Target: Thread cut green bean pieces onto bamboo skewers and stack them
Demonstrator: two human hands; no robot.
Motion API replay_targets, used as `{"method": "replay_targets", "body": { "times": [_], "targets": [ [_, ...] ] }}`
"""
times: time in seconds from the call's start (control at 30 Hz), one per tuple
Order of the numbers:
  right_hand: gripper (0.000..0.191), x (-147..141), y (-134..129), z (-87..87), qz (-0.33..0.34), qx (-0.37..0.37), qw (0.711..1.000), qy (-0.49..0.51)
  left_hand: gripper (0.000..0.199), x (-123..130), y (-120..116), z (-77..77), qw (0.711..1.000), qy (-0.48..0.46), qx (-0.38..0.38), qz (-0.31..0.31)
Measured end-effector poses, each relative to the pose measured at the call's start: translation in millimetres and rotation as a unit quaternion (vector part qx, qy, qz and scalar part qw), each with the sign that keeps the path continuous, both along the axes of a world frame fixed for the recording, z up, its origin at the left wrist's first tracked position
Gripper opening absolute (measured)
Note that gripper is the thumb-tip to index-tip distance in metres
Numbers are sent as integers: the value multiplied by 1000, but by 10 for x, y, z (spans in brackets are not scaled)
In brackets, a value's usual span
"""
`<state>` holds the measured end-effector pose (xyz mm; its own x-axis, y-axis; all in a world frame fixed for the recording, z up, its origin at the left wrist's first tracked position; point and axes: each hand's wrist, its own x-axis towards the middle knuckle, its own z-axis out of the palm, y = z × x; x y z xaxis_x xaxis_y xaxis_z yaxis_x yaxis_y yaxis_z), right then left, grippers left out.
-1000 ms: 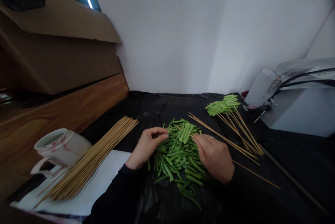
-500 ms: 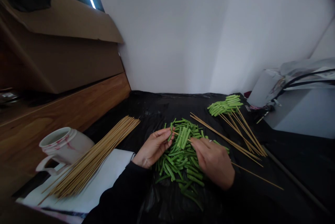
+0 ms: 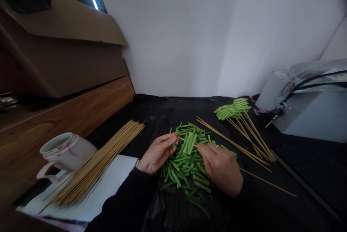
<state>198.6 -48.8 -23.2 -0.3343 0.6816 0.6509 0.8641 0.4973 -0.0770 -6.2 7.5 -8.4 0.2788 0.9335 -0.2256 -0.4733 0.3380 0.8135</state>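
Note:
My right hand (image 3: 221, 167) is closed on a thin wooden skewer (image 3: 268, 182), whose long end sticks out to the lower right. Several short green bean pieces (image 3: 190, 143) sit side by side on the skewer between my hands. Pinched in the fingers of my left hand (image 3: 158, 151) is another green bean piece (image 3: 176, 131), at the skewer's tip. Below both hands lies a heap of cut green beans (image 3: 187, 168) on black plastic sheeting. Whether the tip has entered the pinched piece is too small to tell.
Left, a bundle of skewers (image 3: 100, 167) lies on white paper (image 3: 119, 174) beside a ceramic mug (image 3: 67, 152). Loose skewers (image 3: 233, 143) and filled bean skewers (image 3: 233, 109) lie at the right. A cardboard box (image 3: 65, 51) stands back left, a grey box (image 3: 317, 116) far right.
The skewer's long end has shifted slightly to the right. My left hand has moved a touch to the left; both hands keep their hold.

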Motion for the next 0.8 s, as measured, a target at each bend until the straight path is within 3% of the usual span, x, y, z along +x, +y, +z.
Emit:
{"method": "replay_targets", "body": {
  "times": [0.2, 0.4, 0.63, 0.8],
  "targets": [
    [29, -11, -15, 23, -8, 26, 999, -25, 23, -14, -4, 0, 1000, 20, 22, 1],
    [27, -21, -16, 0, 12, -11, 1000, 8, 24, -20, -14, 6, 999, 34, 31, -8],
    [25, -26, -9, 6, 8, 10, 1000, 7, 27, -20, 12, -69, 996, 82, 34, 24],
    [26, -39, -10, -32, 16, -46, 999, 25, 30, -16, 18, -87, 995, 85, 37, 18]
  ]
}}
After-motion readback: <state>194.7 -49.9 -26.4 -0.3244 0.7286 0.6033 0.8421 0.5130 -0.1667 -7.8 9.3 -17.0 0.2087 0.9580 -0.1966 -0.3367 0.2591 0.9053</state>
